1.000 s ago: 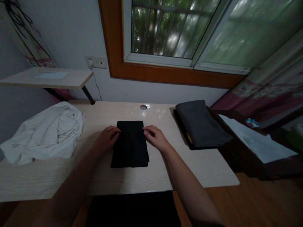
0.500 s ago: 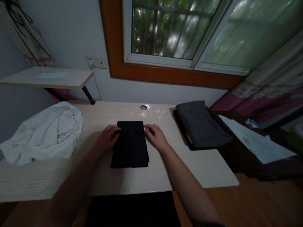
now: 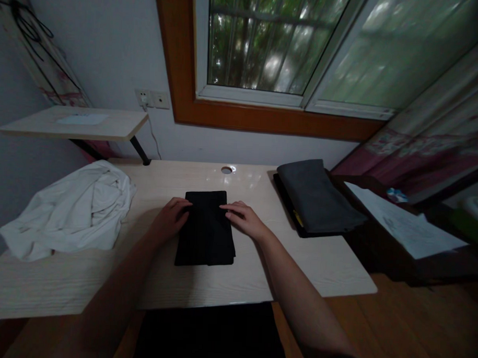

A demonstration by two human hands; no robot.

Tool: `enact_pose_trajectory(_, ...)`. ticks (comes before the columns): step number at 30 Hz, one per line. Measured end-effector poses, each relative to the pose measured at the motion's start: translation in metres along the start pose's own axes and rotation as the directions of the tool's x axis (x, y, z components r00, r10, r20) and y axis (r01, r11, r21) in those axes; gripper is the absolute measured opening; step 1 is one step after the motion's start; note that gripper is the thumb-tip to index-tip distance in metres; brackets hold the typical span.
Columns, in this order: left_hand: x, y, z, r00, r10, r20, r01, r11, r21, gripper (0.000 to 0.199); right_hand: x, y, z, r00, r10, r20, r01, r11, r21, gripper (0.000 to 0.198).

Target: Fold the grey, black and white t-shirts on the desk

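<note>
A black folded cloth point(image 3: 206, 232) lies flat on the desk in front of me, its lower edges slightly uneven. My left hand point(image 3: 170, 218) rests at its upper left edge, fingertips touching the cloth and thumb apart from the fingers. On the opposite side, my right hand point(image 3: 243, 218) reaches over the upper right edge with fingers stretched out on the fabric. Neither hand grips the cloth.
A crumpled white cloth point(image 3: 81, 205) lies on the desk point(image 3: 152, 285) at left, below a raised shelf point(image 3: 119, 128). At right sits a folded grey cloth point(image 3: 317, 195) on something black. Papers point(image 3: 402, 221) lie on dark furniture beyond.
My right hand has shifted left, from the cloth's right edge to lying over its upper right part. My left hand and the cloth are nearly unchanged.
</note>
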State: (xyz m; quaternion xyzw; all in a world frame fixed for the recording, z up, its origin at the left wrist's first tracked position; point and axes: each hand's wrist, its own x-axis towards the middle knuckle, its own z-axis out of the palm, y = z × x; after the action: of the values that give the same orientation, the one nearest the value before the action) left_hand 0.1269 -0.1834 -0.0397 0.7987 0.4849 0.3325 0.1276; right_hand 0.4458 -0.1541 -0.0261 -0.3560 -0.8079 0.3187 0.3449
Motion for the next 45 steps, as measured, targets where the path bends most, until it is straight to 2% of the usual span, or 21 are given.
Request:
enact_pose_trajectory(5, -0.001, 0.001, 0.001, 1.0, 0.01, 0.022, -0.012, 0.998, 0.063, 0.029, 0.002, 0.001, 0.006, 0.995, -0.063, -0.075, 0.063, 0.998, -0.003, 0.03)
enact_pose_trajectory(9, -0.001, 0.001, 0.002, 0.999, 0.01, 0.043, -0.015, 0.993, 0.115, 0.031, 0.002, -0.002, 0.01, 0.991, -0.01, -0.133, 0.017, 0.998, 0.055, 0.034)
enact_pose_trajectory(14, -0.002, 0.001, 0.002, 0.998, 0.014, 0.066, -0.023, 0.991, 0.134, 0.033, 0.005, 0.002, 0.013, 0.987, 0.035, -0.156, -0.029, 0.999, 0.039, 0.037)
enact_pose_trajectory(22, -0.002, 0.006, 0.001, 0.996, 0.002, 0.089, -0.017, 0.986, 0.163, 0.035, 0.007, 0.007, 0.012, 0.986, 0.064, -0.152, -0.062, 0.998, 0.016, 0.027)
enact_pose_trajectory(25, -0.002, 0.006, 0.001, 0.996, -0.001, 0.091, -0.015, 0.984, 0.176, 0.035, 0.006, 0.004, 0.011, 0.991, 0.032, -0.132, -0.042, 0.997, -0.071, 0.021)
enact_pose_trajectory(30, -0.002, 0.002, 0.003, 0.995, 0.037, 0.094, -0.056, 0.977, 0.205, 0.037, 0.002, 0.003, 0.005, 0.961, 0.048, -0.273, -0.143, 0.929, -0.341, 0.019)
enact_pose_trajectory(32, -0.003, 0.001, 0.004, 0.995, 0.046, 0.094, -0.066, 0.974, 0.219, 0.038, 0.002, 0.002, 0.003, 0.946, 0.041, -0.322, -0.163, 0.918, -0.363, 0.018)
enact_pose_trajectory(34, -0.003, 0.001, 0.004, 0.993, 0.054, 0.104, -0.076, 0.973, 0.219, 0.039, 0.002, -0.001, 0.003, 0.94, 0.0, -0.341, -0.129, 0.925, -0.356, 0.02)
enact_pose_trajectory(36, -0.003, 0.003, 0.005, 0.99, 0.074, 0.122, -0.098, 0.974, 0.203, 0.04, 0.003, -0.004, 0.006, 0.956, -0.062, -0.286, -0.041, 0.939, -0.341, 0.026)
enact_pose_trajectory(40, -0.004, 0.01, 0.006, 0.974, 0.125, 0.191, -0.158, 0.973, 0.17, 0.044, 0.004, -0.007, 0.018, 0.988, -0.154, 0.015, 0.15, 0.93, -0.337, 0.036)
enact_pose_trajectory(42, -0.005, 0.013, 0.006, 0.963, 0.125, 0.24, -0.169, 0.97, 0.173, 0.045, 0.004, -0.005, 0.023, 0.987, -0.125, 0.101, 0.154, 0.914, -0.374, 0.038)
enact_pose_trajectory(45, -0.005, 0.018, 0.005, 0.953, 0.101, 0.286, -0.159, 0.969, 0.188, 0.047, 0.004, -0.001, 0.023, 0.998, -0.021, 0.061, 0.047, 0.886, -0.462, 0.042)
